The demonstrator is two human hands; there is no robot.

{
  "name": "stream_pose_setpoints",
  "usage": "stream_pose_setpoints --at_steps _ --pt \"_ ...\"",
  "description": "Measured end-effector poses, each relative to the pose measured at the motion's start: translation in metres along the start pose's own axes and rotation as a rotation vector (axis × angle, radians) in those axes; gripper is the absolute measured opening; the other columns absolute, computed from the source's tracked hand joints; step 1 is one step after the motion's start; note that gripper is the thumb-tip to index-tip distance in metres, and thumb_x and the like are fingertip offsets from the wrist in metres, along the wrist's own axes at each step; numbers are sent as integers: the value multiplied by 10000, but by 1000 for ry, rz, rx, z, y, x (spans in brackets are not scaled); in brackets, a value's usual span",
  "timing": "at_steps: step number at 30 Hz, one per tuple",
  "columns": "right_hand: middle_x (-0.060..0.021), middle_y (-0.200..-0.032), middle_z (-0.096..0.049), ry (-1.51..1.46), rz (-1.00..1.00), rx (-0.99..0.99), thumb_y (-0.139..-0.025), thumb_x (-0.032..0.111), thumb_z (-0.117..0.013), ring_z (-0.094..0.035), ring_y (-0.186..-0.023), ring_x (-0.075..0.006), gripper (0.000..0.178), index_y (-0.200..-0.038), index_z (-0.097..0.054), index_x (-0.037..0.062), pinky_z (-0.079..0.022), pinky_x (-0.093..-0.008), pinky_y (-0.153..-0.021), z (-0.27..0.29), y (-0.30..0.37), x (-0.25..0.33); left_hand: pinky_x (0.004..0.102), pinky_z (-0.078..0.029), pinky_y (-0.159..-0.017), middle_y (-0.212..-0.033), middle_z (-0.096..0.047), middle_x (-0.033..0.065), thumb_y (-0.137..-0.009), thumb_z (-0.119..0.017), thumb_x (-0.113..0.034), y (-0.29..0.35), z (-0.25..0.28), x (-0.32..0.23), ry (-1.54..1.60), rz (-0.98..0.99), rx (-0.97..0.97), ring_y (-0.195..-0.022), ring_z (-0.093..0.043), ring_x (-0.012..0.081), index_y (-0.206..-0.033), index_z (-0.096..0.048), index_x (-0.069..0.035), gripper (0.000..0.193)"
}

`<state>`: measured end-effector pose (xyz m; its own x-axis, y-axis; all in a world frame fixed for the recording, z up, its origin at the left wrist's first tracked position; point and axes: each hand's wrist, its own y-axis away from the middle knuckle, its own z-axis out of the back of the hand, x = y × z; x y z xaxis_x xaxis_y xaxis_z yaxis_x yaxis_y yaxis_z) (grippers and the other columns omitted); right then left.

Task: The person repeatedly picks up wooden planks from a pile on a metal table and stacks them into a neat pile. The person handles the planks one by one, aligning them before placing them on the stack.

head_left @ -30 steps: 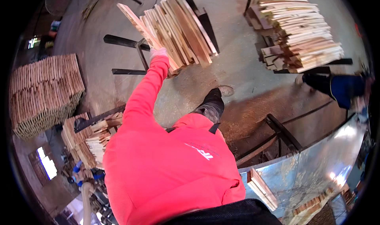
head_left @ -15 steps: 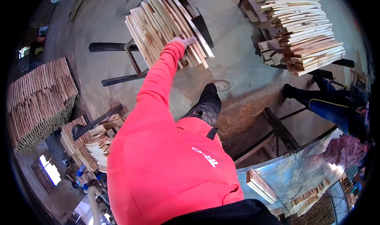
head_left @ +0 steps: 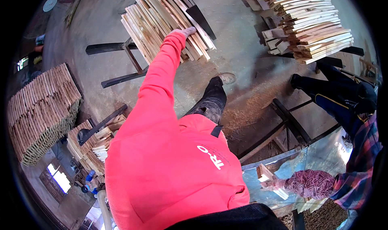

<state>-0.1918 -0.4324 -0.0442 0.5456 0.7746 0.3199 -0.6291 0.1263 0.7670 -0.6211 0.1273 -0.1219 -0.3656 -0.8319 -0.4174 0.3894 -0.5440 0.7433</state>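
My left hand (head_left: 185,31), at the end of a red sleeve, lies over the top edges of the narrow wooden boards (head_left: 150,24) stacked on a dark metal stand (head_left: 114,48). Its fingers point right, stretched across the boards near their closer ends. Whether the fingertips press between boards is too small to tell. My right hand does not show. One of my shoes (head_left: 226,78) stands on the floor just below the stack.
Another board stack (head_left: 311,26) stands far right, and a large one (head_left: 44,108) at the left. At right a co-worker's patterned sleeve (head_left: 311,184) reaches over a shiny metal table (head_left: 319,153), hand at short wood pieces (head_left: 264,173). A dark metal frame (head_left: 289,121) stands nearby.
The co-worker's arm has reached left across the metal table to the wood pieces there. My left hand stays on the boards; the view has shifted slightly.
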Motion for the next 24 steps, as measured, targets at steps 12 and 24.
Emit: stream_pose_setpoints --at_steps 12,24 --pt "-83 -907 -565 121 -32 -2 -949 153 -568 -518 -773 -185 803 -1555 -41 172 -467 -354 -722 0 16 -6 371 -471 -912 -1130 -643 249 -714 -682 -348 5 -2 7 7 51 -177 -1050 -631 337 -1154 -611 62 605" --pt "-82 -909 -568 242 26 63 -950 158 -560 -519 -771 -182 775 -1554 -74 165 -467 -345 -728 3 9 -1 391 -368 -1089 -1349 -479 272 -694 -773 -293 38 -57 -57 310 254 -394 -1217 -535 377 -1477 -60 -6 1097"
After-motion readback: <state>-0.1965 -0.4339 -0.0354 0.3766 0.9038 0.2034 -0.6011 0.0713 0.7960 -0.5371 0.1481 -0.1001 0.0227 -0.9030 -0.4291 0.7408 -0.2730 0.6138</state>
